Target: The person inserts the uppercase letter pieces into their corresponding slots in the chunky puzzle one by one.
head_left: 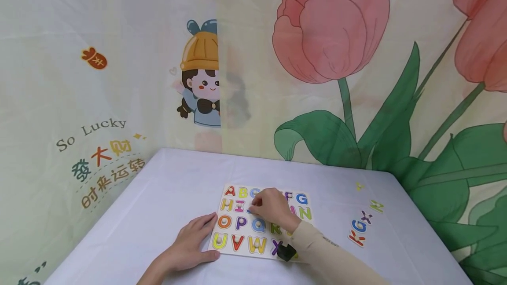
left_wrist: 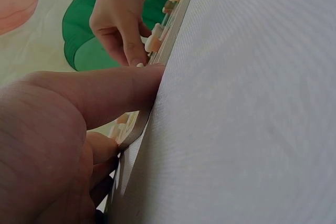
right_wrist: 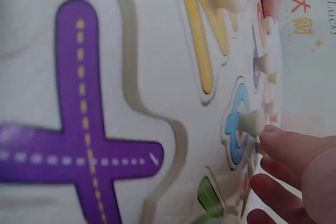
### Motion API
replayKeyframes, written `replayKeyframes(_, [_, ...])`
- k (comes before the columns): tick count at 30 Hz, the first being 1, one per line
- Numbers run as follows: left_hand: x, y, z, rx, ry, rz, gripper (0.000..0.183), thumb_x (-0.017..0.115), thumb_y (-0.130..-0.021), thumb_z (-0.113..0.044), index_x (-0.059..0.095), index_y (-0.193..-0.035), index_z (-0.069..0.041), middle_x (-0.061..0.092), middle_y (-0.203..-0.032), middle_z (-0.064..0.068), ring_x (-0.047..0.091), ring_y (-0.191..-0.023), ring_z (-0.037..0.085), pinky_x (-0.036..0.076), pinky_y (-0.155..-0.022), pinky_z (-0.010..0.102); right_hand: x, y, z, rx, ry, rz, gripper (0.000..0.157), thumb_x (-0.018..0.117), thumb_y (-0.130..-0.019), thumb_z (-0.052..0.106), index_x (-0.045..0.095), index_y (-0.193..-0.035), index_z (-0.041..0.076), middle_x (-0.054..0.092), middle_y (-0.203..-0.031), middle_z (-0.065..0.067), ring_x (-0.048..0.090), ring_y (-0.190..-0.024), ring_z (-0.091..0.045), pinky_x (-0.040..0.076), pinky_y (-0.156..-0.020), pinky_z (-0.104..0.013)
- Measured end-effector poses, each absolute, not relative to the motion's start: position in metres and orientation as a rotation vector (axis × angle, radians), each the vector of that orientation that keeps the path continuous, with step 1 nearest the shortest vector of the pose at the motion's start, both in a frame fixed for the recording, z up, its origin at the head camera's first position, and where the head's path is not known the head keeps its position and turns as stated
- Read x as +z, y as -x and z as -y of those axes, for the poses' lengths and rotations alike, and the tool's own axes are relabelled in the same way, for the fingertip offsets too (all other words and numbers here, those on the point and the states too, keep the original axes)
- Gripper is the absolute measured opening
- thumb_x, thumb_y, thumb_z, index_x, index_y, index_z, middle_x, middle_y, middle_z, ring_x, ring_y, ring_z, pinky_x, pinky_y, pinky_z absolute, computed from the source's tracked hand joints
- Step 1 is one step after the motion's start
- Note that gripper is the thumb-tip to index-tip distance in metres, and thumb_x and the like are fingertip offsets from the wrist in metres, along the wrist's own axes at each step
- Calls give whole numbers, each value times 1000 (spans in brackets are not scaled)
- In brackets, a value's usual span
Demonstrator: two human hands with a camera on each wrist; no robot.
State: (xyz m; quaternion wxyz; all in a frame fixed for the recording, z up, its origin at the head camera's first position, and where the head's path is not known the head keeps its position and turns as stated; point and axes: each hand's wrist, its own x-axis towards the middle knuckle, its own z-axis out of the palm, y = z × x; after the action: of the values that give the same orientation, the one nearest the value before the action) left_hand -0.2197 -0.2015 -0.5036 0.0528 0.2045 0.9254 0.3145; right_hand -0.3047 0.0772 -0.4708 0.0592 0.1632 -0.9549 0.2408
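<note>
A white alphabet puzzle board (head_left: 245, 253) lies on the table, its colourful letters carrying small knobs. My left hand (head_left: 188, 243) rests beside its lower left corner, fingers along the left edge and thumb at the front edge. Over the second row, my right hand (head_left: 270, 208) pinches at a blue letter piece (head_left: 250, 210) with thumb and forefinger; the hand covers most of it and several neighbouring letters. In the right wrist view, a blue Q piece (right_wrist: 240, 124) sits in its slot near the thumb. The purple X slot (right_wrist: 84, 103) has no knob.
Loose on the table to the right of the board lie a red K (head_left: 356, 238), a blue G (head_left: 358, 226), a purple X (head_left: 366, 217) and a green N (head_left: 376, 206). A small yellow piece (head_left: 359, 186) lies farther back. Printed curtains (head_left: 253, 135) stand behind the table.
</note>
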Motion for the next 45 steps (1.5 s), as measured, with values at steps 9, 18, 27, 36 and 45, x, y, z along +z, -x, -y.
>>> replayKeyframes(9, [-506,221,202,931,-592,-2811,102,83,-84,-54,40,-164,-8,33,-171,7,25,-157,38,21,-121,71,-433,284,-147,753,-688,2859,17,85,-92,17,85,-109,12,67,-88,13,59,-85,-16,50,-75,-30])
replayKeyframes(18, [-503,223,202,903,-594,-2815,102,82,-85,-54,40,-164,-8,33,-171,7,25,-157,38,22,-121,71,-426,266,-310,690,-782,2900,19,85,-90,9,85,-109,13,69,-92,16,59,-83,0,56,-70,-24])
replayKeyframes(27, [-503,222,203,915,-595,-2825,102,83,-84,-53,40,-164,-8,34,-171,7,26,-157,38,22,-121,71,-450,259,-390,749,-894,2902,20,84,-88,3,84,-107,6,71,-92,4,63,-83,-4,56,-66,-22])
replayKeyframes(36, [-505,221,202,929,-619,-2827,101,82,-84,-52,40,-164,-7,35,-171,7,27,-156,38,23,-120,71,-461,263,-404,767,-1002,2868,16,86,-86,7,86,-102,11,71,-93,6,64,-86,-9,55,-68,-24])
replayKeyframes(45, [-503,221,202,916,-599,-2828,101,83,-84,-53,40,-164,-8,34,-171,7,27,-156,38,23,-120,71,-461,264,-403,782,-948,2917,15,87,-85,9,87,-100,13,71,-92,8,63,-86,-7,56,-71,-25])
